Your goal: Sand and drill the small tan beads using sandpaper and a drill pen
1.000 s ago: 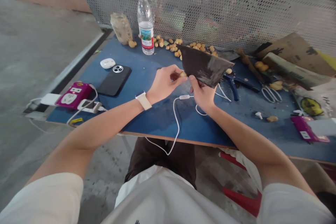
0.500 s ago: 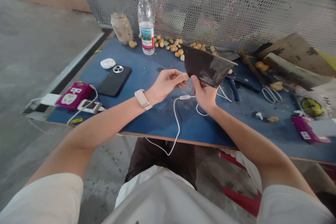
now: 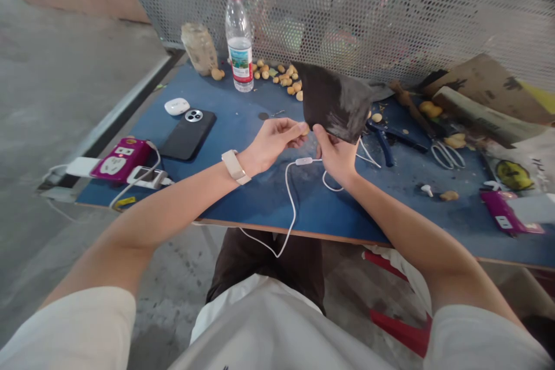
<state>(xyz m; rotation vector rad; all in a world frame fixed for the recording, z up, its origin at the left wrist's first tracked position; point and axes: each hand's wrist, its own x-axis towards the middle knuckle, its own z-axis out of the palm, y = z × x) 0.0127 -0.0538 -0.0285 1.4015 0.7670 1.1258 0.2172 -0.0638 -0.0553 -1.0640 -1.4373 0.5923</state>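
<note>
While the left hand [image 3: 273,141] pinches a lump [image 3: 305,129], the right [image 3: 333,156] grips a sheet [image 3: 333,101] above a blue table [image 3: 260,202].

Your sandpaper sheet [image 3: 336,103] looks matt and rough, its dark face scuffed grey. The tabletop [image 3: 255,202] is matt, worn blue-painted board with a bare wood edge, and the water bottle [image 3: 238,29] is clear, glossy plastic.

You can't read any words or numbers here. The label [image 3: 241,65] on your water bottle [image 3: 236,23] carries a printed picture, but its small lettering is blurred. The white tag [image 3: 503,222] on the purple packet [image 3: 492,205] and the printed paper [image 3: 477,113] are just as illegible. Nothing reads on the dark sheet [image 3: 336,103] you hold, either.
</note>
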